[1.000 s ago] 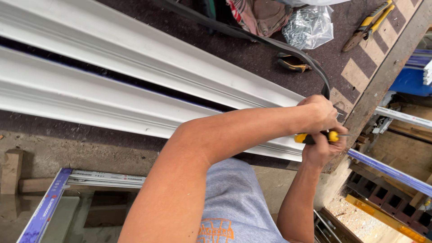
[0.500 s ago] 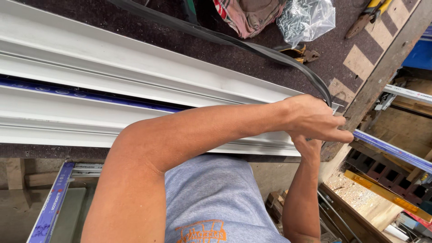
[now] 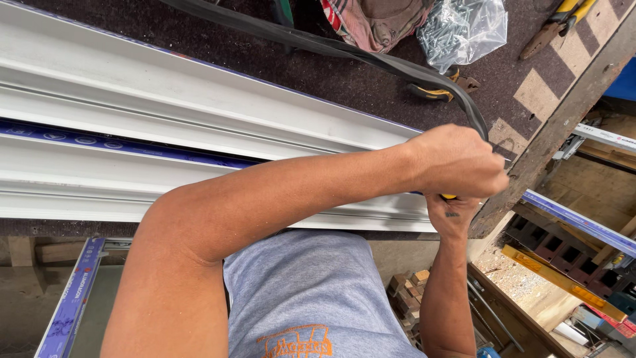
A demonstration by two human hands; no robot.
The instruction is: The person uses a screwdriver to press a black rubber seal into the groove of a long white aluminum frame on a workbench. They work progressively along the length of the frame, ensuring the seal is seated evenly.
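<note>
We see the left hand pinching the black rubber gasket at the white window frame's right end; right hand grips a yellow-handled tool. Gasket looks soft, floppy; best held near the end.

Clear plastic bag of silvery screws at the top edge of the worktop, crumpled, lying just right of a reddish cloth bundle. Blue label strip with small white marks runs lengthwise in the channel between the white profiles. Another blue printed strip on a frame piece at bottom left, below the worktop edge, running diagonally. A third blue strip on a bar at right, past the wooden post. White strip with small red and dark marks at right edge, tilted. No screens or signs visible.
</note>
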